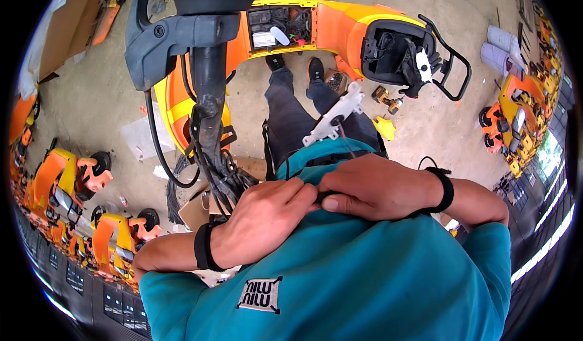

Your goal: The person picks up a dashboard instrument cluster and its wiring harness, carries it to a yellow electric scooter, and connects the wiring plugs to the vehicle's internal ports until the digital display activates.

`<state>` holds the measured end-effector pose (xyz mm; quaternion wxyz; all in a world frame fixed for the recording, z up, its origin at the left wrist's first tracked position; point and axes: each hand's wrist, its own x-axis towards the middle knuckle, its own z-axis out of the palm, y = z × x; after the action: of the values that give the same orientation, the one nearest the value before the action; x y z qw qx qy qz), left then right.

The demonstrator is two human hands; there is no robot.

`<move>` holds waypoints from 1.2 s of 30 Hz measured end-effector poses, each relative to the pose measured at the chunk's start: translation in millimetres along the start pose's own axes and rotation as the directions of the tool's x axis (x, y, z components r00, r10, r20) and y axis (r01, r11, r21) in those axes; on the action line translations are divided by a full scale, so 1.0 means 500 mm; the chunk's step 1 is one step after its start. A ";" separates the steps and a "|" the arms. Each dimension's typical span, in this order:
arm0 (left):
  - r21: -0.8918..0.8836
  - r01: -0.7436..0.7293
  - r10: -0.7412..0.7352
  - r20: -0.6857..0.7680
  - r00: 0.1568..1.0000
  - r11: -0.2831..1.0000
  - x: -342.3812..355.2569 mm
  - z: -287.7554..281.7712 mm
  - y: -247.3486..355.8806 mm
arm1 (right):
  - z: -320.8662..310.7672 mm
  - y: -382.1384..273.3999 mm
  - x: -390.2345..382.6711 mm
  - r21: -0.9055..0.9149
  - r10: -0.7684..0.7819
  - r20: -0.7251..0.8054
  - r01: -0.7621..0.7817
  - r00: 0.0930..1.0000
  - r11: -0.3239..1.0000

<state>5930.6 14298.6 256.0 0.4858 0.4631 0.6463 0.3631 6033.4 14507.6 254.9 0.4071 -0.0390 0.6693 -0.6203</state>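
Note:
My left hand (261, 219) and my right hand (379, 186) meet in front of my chest, fingers closed and fingertips together. Between them a small dark piece (326, 199) barely shows; its kind is hidden by the fingers. Just beyond the hands, over my lap, a white plastic bracket (330, 117) with a dark round centre lies tilted. A thin cable (346, 139) runs from it toward my right hand and disappears beneath it. Dark bands circle both wrists.
An orange and yellow vehicle body (340, 31) curves around my legs. Its black steering column (209, 92) with cables rises at left. A second white bracket (423, 66) rests by the black compartment at right. A cordless drill (386, 100) and a yellow piece (384, 128) lie on the floor.

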 end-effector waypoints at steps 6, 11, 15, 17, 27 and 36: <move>-0.003 0.030 -0.030 0.018 0.999 1.000 -0.012 0.010 0.000 | -0.001 -0.009 0.020 -0.140 0.132 0.137 -0.112 0.982 0.984; -0.081 0.046 -0.045 0.006 0.999 0.996 -0.010 0.012 0.007 | -0.043 0.102 0.001 -0.174 0.006 -0.710 -0.184 0.704 0.967; -0.027 0.088 -0.088 0.002 0.996 0.996 -0.008 0.012 0.015 | -0.056 0.278 0.012 0.622 0.536 -0.356 -0.234 0.765 0.747; 0.024 0.155 -0.156 0.028 0.987 0.988 -0.009 0.013 0.020 | -0.040 0.264 0.032 0.724 0.414 -0.171 -0.171 0.894 0.669; 0.061 0.243 -0.241 -0.038 0.970 0.968 -0.002 0.023 0.071 | 0.004 0.251 0.051 0.113 0.169 -0.556 -0.128 0.814 0.985; -0.368 0.213 -0.279 -0.137 0.950 0.905 0.049 0.030 0.096 | 0.022 0.084 -0.045 -0.358 -0.361 -0.924 0.040 0.127 0.933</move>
<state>5954.3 14336.8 288.9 0.5394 0.2478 0.6678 0.4491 6073.9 14521.0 231.1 -0.2204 0.2313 0.8303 -0.4567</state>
